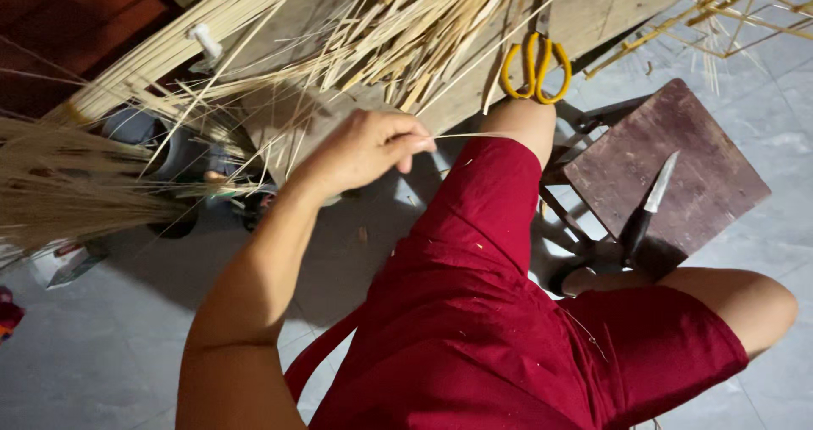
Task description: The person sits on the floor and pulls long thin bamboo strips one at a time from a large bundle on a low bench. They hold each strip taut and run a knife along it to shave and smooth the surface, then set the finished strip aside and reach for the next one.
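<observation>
Head view, left hand: the left hand (364, 149) reaches forward over the knee, thumb and fingertips pinched on a thin pale strip (474, 134) that runs right from the fingers, across the knee.
Head view, right hand: out of sight; whether it grips anything cannot be told.
Head view, strip: it lies just above the red shorts (474, 311), at the near edge of the wooden board (593, 15).
Head view, clutter on the board: a loose heap of split bamboo slivers (415, 32) fans over the board, and yellow-handled scissors (536, 67) lie beside it, just beyond the knee.
Head view, left side: a tied bundle of long sticks (169, 49) slants across the corner; a brush of fine fibres (68, 184) spreads below it, hiding most of the dark things underneath.
Head view, right side: a knife (648, 210) with a black handle rests on a dark wooden stool (703, 176), well apart from the hand.
Head view, floor: grey tiles (102, 354).
</observation>
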